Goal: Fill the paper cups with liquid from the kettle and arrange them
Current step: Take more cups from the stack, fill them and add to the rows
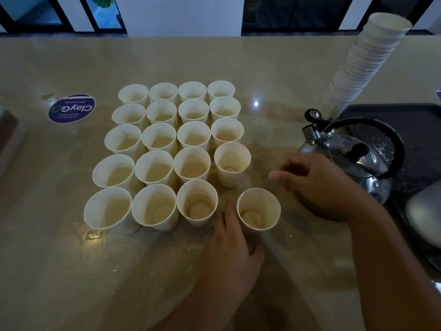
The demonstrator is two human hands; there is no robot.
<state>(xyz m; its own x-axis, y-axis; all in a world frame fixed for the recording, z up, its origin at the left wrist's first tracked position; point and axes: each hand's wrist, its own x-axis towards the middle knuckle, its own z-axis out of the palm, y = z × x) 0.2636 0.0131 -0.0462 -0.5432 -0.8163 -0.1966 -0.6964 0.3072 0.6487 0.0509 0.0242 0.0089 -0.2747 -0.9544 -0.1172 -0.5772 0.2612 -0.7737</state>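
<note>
Several white paper cups holding liquid stand in a tight grid on the beige counter. One more filled cup stands just off the grid's near right corner. My left hand grips this cup low on its left side, fingers wrapped round its base. My right hand hovers to the cup's right with loosely curled fingers and holds nothing. Behind that hand sits a shiny steel kettle with a black handle.
The kettle stands at the edge of a wet black tray on the right. A tall leaning stack of empty paper cups rises at the back right. A round blue sticker lies left of the grid. Spilled drops glisten on the near counter.
</note>
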